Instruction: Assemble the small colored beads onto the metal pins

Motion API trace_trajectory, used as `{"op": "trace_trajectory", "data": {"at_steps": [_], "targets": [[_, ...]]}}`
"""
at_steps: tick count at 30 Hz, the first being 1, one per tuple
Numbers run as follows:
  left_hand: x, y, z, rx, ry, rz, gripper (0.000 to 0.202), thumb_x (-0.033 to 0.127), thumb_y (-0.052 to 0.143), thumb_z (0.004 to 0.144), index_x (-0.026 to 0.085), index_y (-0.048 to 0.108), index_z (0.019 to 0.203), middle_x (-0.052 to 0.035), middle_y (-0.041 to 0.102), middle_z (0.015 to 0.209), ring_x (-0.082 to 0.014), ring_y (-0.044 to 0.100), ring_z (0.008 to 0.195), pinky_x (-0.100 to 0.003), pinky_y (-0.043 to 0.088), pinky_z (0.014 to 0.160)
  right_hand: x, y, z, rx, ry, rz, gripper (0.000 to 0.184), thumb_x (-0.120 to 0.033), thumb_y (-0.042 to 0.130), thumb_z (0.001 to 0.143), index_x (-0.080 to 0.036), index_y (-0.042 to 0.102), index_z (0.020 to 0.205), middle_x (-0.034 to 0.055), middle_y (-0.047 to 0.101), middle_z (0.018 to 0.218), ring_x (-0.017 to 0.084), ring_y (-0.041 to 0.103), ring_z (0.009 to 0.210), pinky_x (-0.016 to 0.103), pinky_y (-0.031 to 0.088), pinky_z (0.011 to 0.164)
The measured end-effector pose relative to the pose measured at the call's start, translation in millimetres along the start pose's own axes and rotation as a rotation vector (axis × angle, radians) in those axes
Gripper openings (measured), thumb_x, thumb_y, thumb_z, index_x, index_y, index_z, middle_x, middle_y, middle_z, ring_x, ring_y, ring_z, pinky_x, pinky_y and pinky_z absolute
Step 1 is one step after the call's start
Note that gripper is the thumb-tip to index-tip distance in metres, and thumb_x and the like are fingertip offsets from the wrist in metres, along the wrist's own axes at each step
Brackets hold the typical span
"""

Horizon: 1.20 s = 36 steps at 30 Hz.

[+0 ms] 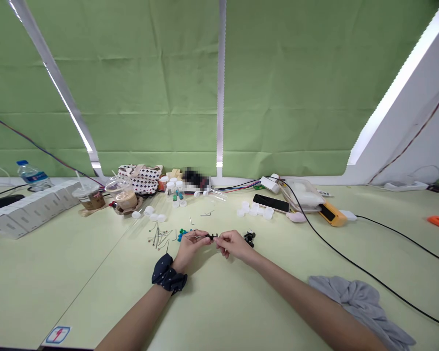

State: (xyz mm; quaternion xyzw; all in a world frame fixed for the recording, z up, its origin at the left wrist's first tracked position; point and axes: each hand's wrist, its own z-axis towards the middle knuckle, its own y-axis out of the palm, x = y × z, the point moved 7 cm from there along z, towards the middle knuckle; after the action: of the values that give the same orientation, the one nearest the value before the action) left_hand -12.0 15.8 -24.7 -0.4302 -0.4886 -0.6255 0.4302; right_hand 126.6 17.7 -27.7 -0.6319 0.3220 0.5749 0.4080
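Observation:
Over the middle of the table, my left hand (190, 246) is closed on a small black part (212, 237), its thumb and fingers pinching one side. My right hand (234, 245) is closed in a pinch at the part's other end; whatever lies between those fingertips is too small to make out. Blue and green beads (182, 234) lie just behind my left hand. Beside my right hand sits a small pile of black parts (249, 238). Thin metal rods (159, 237) are scattered left of my left hand, and small L-shaped metal pieces (207, 213) lie farther back.
White caps (255, 210), a phone (271, 203) and a yellow-orange device (332, 214) stand back right. A black cable (325, 239) crosses the right side, near a grey cloth (354, 302). Drink cups (126, 199), vials (174, 187) and white boxes (32, 209) line the back left.

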Motion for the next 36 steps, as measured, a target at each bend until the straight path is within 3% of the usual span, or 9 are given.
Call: {"op": "trace_trajectory", "data": {"at_steps": [5, 10, 15, 19, 23, 27, 29, 36], "targets": [[-1, 3.8, -2, -0.038, 0.002, -0.004, 0.018, 0.017, 0.076, 0.059, 0.012, 0.065, 0.072, -0.0045, 0.065, 0.079, -0.0164, 0.063, 0.071, -0.031, 0.049, 0.071, -7, -12, 2, 0.192, -0.127, 0.091, 0.034, -0.046, 0.065, 0.068, -0.018, 0.053, 0.084, -0.001, 0.055, 0.068, 0.011, 0.055, 0.058, 0.022, 0.049, 0.044], [0, 10.4, -3, -0.097, 0.001, 0.002, 0.017, 0.015, 0.075, 0.061, 0.012, 0.066, 0.075, -0.0051, 0.065, 0.081, -0.0155, 0.061, 0.072, -0.029, 0.048, 0.071, -7, -5, 1, 0.135, -0.079, 0.177, 0.034, -0.048, 0.056, 0.075, -0.021, 0.046, 0.092, -0.0042, 0.053, 0.061, 0.01, 0.053, 0.048, 0.023, 0.048, 0.041], [2, 2.4, -1, -0.012, 0.029, 0.009, 0.014, 0.017, 0.074, 0.062, 0.012, 0.065, 0.072, -0.0043, 0.064, 0.077, -0.0151, 0.06, 0.072, -0.029, 0.048, 0.071, -8, 6, -3, 0.039, -0.042, 0.223, 0.038, -0.048, 0.06, 0.073, -0.022, 0.041, 0.093, -0.006, 0.056, 0.057, 0.011, 0.055, 0.045, 0.026, 0.049, 0.043], [0, 4.5, -1, -0.045, 0.015, -0.014, 0.015, 0.017, 0.075, 0.062, 0.012, 0.065, 0.073, -0.0039, 0.063, 0.078, -0.0158, 0.061, 0.071, -0.031, 0.048, 0.072, -3, 5, -2, 0.044, 0.009, 0.171, 0.038, -0.056, 0.053, 0.075, -0.019, 0.045, 0.081, -0.0042, 0.056, 0.052, 0.011, 0.052, 0.038, 0.022, 0.044, 0.037], [-1, 8.8, -3, -0.078, 0.004, -0.02, 0.016, 0.016, 0.076, 0.06, 0.012, 0.065, 0.072, -0.0043, 0.063, 0.08, -0.0154, 0.061, 0.07, -0.03, 0.049, 0.07, 8, 3, 1, 0.056, 0.117, 0.07, 0.053, -0.063, 0.037, 0.079, -0.015, 0.05, 0.062, -0.0011, 0.05, 0.043, 0.009, 0.047, 0.032, 0.019, 0.034, 0.031], [-1, 6.3, -2, -0.045, 0.012, -0.011, 0.017, 0.018, 0.076, 0.06, 0.013, 0.065, 0.073, -0.0045, 0.064, 0.079, -0.016, 0.062, 0.07, -0.031, 0.049, 0.072, -2, -4, 2, 0.145, -0.038, 0.148, 0.039, -0.053, 0.059, 0.07, -0.018, 0.052, 0.087, -0.0008, 0.057, 0.066, 0.012, 0.058, 0.056, 0.021, 0.046, 0.042], [-1, 5.1, -2, -0.033, 0.016, -0.001, 0.019, 0.019, 0.076, 0.06, 0.012, 0.065, 0.073, -0.0048, 0.064, 0.078, -0.0162, 0.062, 0.069, -0.032, 0.049, 0.071, -8, -6, 1, 0.159, -0.115, 0.182, 0.044, -0.044, 0.067, 0.065, -0.022, 0.047, 0.098, -0.0019, 0.057, 0.073, 0.013, 0.059, 0.063, 0.023, 0.049, 0.049], [1, 1.6, -1, -0.002, 0.023, 0.02, 0.017, 0.018, 0.076, 0.06, 0.013, 0.065, 0.072, -0.0049, 0.064, 0.079, -0.016, 0.06, 0.072, -0.029, 0.048, 0.071, -6, 7, -2, 0.038, -0.036, 0.284, 0.037, -0.052, 0.053, 0.077, -0.021, 0.041, 0.093, -0.0046, 0.059, 0.057, 0.011, 0.056, 0.045, 0.026, 0.047, 0.049]]}}
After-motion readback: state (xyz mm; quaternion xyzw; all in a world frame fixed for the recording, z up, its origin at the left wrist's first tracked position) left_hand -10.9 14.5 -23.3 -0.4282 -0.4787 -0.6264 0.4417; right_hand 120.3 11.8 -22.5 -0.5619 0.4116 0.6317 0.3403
